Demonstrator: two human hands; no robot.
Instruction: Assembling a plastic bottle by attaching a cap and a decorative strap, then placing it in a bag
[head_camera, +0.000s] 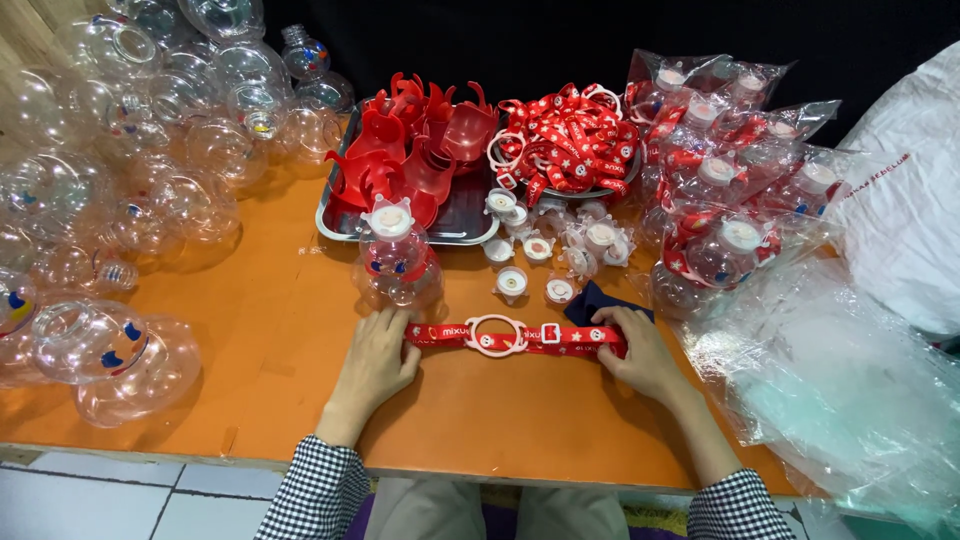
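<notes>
Checked sleeves at the bottom edge, and out of them come both hands onto the orange table. The left hand is pinching one end of a red strap, fingers curled down over it; the right hand grips the other end the same way. So both hands are grasping that strap, and it lies stretched flat on the table between them, with a white ring sitting at its middle, about halfway from one hand to the other.

Just beyond the left hand stands a clear bottle with a white cap and a red collar, almost touching the fingertips. Beyond the right hand, a dark blue cloth pokes out, and loose white caps are scattered between the two hands and a metal tray of red plastic pieces further back. A heap of more red straps sits beyond that. Off to the left hand's side, a big pile of empty clear bottles; off to the right hand's side, bagged finished bottles and loose plastic sheeting.

Risks? That bottle is very close: I'd say a careless lift of the left hand could knock it over. And if the strap twists under uneven pull, the ring could end up off-centre or flipped. The nearest caps could be swept aside too.
</notes>
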